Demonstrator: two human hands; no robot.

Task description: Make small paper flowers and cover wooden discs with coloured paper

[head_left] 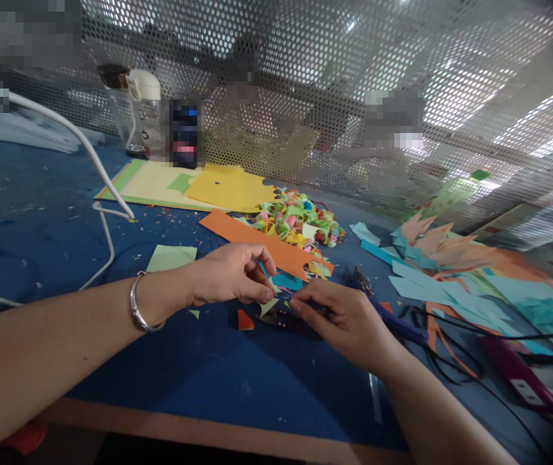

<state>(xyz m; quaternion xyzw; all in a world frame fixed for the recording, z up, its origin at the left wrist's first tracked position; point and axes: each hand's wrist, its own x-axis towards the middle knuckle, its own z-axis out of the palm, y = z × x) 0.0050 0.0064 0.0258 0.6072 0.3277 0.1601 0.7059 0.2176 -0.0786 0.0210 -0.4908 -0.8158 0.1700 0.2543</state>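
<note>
My left hand (235,274), with a silver bangle at the wrist, is curled with its fingertips pinched around a small piece of coloured paper (269,305) above the blue table (208,381). My right hand (341,316) meets it from the right, fingers closed in a pinch on the same small piece. A small orange triangle scrap (244,320) lies just below the hands. Behind them lies an orange paper strip (257,242) and a heap of small folded multicoloured paper pieces (298,223).
Yellow and green sheets (184,187) lie at the back with two bottles (135,110) before a perforated metal screen. Teal and orange offcuts (450,271) cover the right side, with black cables and a purple tool (522,381). A white cable (102,194) loops at left.
</note>
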